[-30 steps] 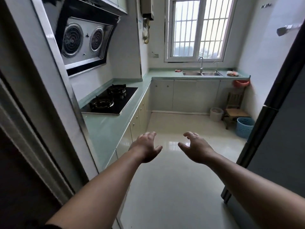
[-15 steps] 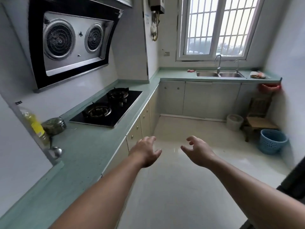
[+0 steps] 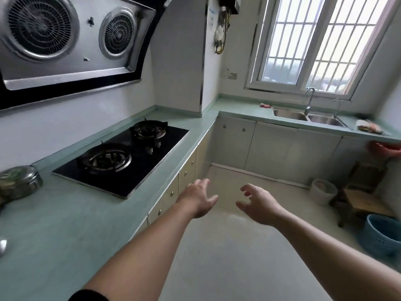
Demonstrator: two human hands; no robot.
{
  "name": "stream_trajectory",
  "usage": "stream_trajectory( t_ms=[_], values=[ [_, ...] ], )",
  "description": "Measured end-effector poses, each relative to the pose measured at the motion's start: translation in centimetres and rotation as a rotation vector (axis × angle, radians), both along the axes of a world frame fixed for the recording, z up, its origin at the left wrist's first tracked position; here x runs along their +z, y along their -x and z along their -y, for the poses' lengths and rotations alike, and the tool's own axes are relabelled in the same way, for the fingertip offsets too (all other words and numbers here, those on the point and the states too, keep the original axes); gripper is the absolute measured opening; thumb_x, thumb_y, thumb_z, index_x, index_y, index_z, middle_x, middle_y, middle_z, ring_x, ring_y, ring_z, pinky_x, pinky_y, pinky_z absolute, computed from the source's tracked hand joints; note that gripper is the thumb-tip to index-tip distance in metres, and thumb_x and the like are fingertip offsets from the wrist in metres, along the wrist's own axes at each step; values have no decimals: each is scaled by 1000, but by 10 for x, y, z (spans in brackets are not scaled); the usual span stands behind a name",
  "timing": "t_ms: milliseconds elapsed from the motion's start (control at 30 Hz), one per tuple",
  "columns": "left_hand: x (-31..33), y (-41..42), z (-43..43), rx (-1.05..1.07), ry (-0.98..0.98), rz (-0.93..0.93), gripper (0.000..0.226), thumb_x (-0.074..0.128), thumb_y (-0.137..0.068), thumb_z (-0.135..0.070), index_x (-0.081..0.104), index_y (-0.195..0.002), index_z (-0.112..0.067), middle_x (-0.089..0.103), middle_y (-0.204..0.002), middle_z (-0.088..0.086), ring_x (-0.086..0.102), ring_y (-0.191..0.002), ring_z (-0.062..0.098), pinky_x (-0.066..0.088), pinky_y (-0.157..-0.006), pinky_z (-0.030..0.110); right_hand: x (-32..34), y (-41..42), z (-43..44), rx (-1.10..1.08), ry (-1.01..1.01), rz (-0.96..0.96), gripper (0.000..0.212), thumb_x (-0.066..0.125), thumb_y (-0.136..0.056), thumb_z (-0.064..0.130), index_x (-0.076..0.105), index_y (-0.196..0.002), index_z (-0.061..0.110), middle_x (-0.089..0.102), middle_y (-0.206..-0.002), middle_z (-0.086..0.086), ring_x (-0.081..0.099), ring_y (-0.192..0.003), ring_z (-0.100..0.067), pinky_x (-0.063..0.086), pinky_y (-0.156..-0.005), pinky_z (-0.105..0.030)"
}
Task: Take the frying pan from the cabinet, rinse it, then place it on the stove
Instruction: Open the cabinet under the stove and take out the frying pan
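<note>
left hand (image 3: 198,198): held out above the floor, just beside the cabinet fronts; fingers straight and a little spread, palm down, holding nothing.
right hand (image 3: 259,205): at 3 o'clock of the left hand, apart from it; fingers loosely curled, holding nothing.
frying pan: could not tell where it was from this view.
cabinet (image 3: 171,193): drawers and doors under the surface (image 3: 65,224), all shut; nearest fronts at 9 o'clock of the left hand.
stove (image 3: 121,159): black, two burners, set into the surface at 10 o'clock of the left hand.
sink (image 3: 308,117): double steel basin at 1 o'clock of the hands, below the window (image 3: 321,40); faucet (image 3: 309,98) behind it.
range hood (image 3: 71,40): on the wall at 12 o'clock of the stove.
steel pot (image 3: 18,181): lidded, on the surface at 9 o'clock of the stove, apart from it.
blue basket (image 3: 382,235): on the floor at 3 o'clock of the right hand, near a wooden stool (image 3: 364,192).
</note>
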State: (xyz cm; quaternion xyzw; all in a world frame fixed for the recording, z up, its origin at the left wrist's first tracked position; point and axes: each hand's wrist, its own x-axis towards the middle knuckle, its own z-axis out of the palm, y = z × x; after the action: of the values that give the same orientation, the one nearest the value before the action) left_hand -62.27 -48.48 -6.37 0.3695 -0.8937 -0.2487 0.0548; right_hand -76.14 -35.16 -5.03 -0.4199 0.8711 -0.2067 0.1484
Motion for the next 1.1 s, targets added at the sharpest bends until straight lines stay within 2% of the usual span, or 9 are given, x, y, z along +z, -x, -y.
stream_trajectory(
  t_ms=[133, 333, 467, 667, 833, 933, 1100],
  values=[
    [0, 55, 50, 49, -33, -62, 59, 52, -92, -45, 36, -144, -22, 37, -149, 5, 38, -135, 25, 35, -110, 39, -1, 56, 56, 41, 23, 5, 49, 64, -85, 35, 52, -130, 19, 59, -125, -3, 56, -115, -21, 45, -96, -28],
    [-14, 134, 100, 56, -16, 36, 47, 42, -96, -26, 37, -143, -22, 36, -149, 5, 38, -134, 26, 34, -111, 40, -27, 150, 118, 169, -22, 25, 48, 63, -87, 33, 53, -131, 16, 60, -124, -4, 57, -113, -21, 44, -94, -27],
    [-12, 200, 142, 219, 8, 16, 50, 38, -93, -16, 38, -142, -23, 36, -149, 2, 41, -132, 24, 38, -109, 40, -42, 240, 156, 218, 6, 89, 45, 63, -87, 31, 54, -129, 15, 62, -122, -4, 59, -110, -22, 43, -89, -24],
    [-30, 282, 160, 350, -47, 94, 51, 39, -92, -19, 38, -143, -24, 40, -147, 2, 42, -131, 23, 37, -109, 41, -60, 338, 207, 297, -23, 204, 42, 62, -88, 30, 56, -127, 16, 63, -117, -2, 61, -107, -22, 45, -87, -25],
    [-44, 301, 190, 491, -55, 70, 46, 43, -93, -22, 42, -140, -23, 43, -145, 2, 43, -131, 22, 37, -109, 37, -67, 357, 269, 378, -21, 276, 41, 63, -87, 29, 58, -125, 14, 65, -111, -1, 60, -103, -20, 43, -84, -22],
    [-70, 298, 204, 613, -123, 19, 44, 46, -93, -21, 46, -137, -21, 47, -142, 3, 47, -127, 22, 39, -106, 33, -80, 353, 305, 446, -53, 308, 40, 63, -87, 28, 59, -125, 14, 61, -102, 2, 56, -93, -16, 42, -81, -21],
    [-125, 307, 253, 715, -198, -24, 43, 47, -93, -25, 47, -136, -21, 51, -140, 7, 49, -125, 25, 42, -102, 34, -106, 358, 360, 516, -102, 275, 40, 64, -86, 27, 60, -124, 15, 61, -101, 3, 58, -92, -17, 44, -78, -21]
  ],
)
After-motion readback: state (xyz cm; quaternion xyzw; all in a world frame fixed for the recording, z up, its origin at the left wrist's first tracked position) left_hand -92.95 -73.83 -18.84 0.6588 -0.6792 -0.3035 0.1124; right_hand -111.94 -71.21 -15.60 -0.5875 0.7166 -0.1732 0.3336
